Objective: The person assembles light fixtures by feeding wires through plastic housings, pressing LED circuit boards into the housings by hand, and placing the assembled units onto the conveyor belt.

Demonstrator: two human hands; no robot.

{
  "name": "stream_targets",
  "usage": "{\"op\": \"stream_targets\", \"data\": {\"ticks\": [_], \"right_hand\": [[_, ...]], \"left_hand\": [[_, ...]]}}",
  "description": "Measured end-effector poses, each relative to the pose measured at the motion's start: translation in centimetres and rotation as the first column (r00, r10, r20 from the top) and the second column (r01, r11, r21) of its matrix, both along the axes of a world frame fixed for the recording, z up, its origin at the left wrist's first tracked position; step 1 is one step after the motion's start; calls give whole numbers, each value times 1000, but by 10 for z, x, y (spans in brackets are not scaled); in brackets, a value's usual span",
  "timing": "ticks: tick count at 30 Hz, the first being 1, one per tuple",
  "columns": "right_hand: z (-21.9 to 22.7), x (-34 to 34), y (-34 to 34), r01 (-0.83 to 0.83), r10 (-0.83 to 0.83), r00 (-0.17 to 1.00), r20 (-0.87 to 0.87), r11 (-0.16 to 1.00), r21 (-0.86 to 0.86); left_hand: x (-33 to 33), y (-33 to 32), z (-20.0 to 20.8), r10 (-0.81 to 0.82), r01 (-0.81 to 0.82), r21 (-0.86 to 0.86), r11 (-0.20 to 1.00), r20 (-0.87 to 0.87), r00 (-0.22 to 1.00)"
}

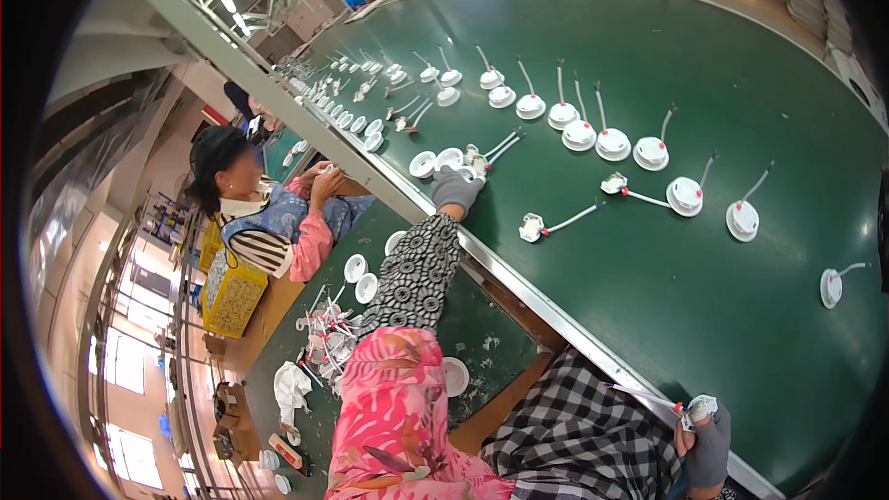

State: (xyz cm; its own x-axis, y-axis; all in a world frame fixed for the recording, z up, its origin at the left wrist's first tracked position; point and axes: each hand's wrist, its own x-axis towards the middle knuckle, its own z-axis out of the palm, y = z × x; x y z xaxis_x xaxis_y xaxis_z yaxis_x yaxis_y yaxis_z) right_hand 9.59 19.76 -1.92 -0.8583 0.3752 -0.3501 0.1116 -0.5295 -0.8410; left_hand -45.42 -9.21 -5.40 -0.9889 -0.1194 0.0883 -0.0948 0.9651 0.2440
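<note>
The left hand (456,189), gloved grey, reaches onto the green table (704,333) and closes over a white cap (451,159) just beside another round cap (422,164); the right hand (708,444), also gloved, grips a small white plug with a thin wire (701,406) at the table's near edge; beyond the left hand, rows of white discs with wires (580,134) lie apart; behind its forearm sits a heap of wired parts (329,333); further left stands a yellow basket (230,294), its contents hard to make out.
</note>
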Motion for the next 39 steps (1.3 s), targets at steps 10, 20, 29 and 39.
{"op": "stream_targets", "data": {"ticks": [10, 20, 29, 39], "right_hand": [[2, -41, 9, 416, -228, 853, -470, 841, 346], [11, -27, -27, 568, -519, 752, -407, 823, 1], [18, -3, -23, 453, 19, 858, -514, 443, 774], [41, 45, 26, 98, 247, 819, -518, 829, 550]], "left_hand": [[284, 114, 104, -989, 687, 721, 85, 144, -28], [373, 159, 76, -969, 220, 975, 1, 56, -243], [439, 132, 55, -939, 197, 970, 144, 72, 336], [368, 90, 72, -973, 572, 788, 229, 196, 119]]}}
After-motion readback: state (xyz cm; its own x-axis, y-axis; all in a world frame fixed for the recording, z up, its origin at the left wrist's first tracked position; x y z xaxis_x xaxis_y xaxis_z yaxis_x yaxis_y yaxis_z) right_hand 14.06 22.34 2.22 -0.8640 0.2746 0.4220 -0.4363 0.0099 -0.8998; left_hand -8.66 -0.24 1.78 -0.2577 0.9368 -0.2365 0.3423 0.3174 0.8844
